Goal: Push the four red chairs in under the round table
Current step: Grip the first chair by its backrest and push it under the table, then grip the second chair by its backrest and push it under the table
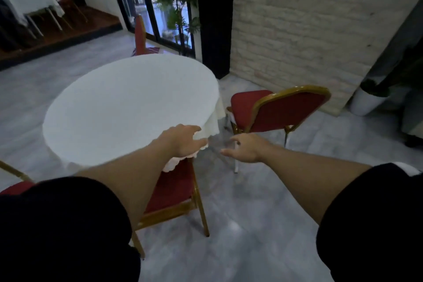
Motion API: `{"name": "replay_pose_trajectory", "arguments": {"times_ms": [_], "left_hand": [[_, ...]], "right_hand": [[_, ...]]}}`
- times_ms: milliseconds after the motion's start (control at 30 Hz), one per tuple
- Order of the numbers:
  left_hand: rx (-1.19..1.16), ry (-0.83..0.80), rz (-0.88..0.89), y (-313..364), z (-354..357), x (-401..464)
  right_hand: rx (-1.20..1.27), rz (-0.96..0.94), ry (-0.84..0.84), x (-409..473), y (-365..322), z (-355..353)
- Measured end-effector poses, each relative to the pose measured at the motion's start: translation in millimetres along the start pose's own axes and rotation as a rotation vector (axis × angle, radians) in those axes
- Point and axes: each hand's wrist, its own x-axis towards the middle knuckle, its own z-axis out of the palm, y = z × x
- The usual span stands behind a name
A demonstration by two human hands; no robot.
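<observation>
Grey polished floor [263, 201] spreads under a round desk [128, 107] draped in a white cloth, with a pale brick wall [320, 18] behind it and glass doors with green plants [178, 2] beyond. Four red chairs with gold frames stand around the desk. One chair [283, 107] is at the right edge, its seat pointing toward the desk but apart from it. A second chair [171, 188] sits at the near edge, its seat partly under the hanging cloth. A third chair [140, 34] stands at the far edge, only its back showing above the top. The fourth chair [13, 181] shows only as a bit of frame and red at the near left edge, mostly hidden by a dark sleeve.

Both arms reach forward. The left hand [183, 139] lies over the near right edge of the desk, fingers loosely spread, seemingly touching the cloth without gripping it, though blur makes that uncertain. The right hand [245, 147] hangs in the air between the two nearer chairs, fingers open, holding nothing.
</observation>
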Motion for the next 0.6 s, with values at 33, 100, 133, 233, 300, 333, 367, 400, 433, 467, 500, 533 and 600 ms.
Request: {"name": "replay_pose_trajectory", "arguments": {"times_ms": [33,100,133,233,300,333,367,400,433,467,500,533,600], "left_hand": [[0.011,0.004,0.021,25,-3,12],[0.021,0.001,0.058,62,-11,25],[0.033,-0.01,0.086,86,-14,33],[0.047,-0.06,0.122,137,-16,58],[0.031,-0.076,0.136,160,-14,78],[0.03,-0.082,0.144,170,-13,90],[0.027,-0.086,0.146,178,-12,105],[0.035,-0.088,0.161,190,-11,122],[0.046,-0.091,0.181,204,-11,144],[0.047,-0.083,0.189,210,-9,158],[0.036,-0.075,0.206,218,-7,177],[0.021,-0.071,0.234,230,-5,198],[0.015,-0.08,0.285,247,0,236]], "right_hand": [[0.004,0.019,0.018,-3,21,-14],[0.001,0.036,0.044,-6,47,-36],[0.0,0.053,0.061,-9,65,-49],[0.015,0.102,0.084,-13,105,-75],[0.026,0.133,0.109,-9,131,-90],[0.03,0.139,0.119,-7,144,-97],[0.035,0.144,0.128,-3,156,-104],[0.041,0.155,0.139,3,171,-113],[0.041,0.171,0.152,8,187,-124],[0.036,0.173,0.162,13,197,-130],[0.032,0.169,0.178,17,208,-136],[0.038,0.18,0.193,24,223,-143],[0.05,0.203,0.199,35,246,-155]]}}
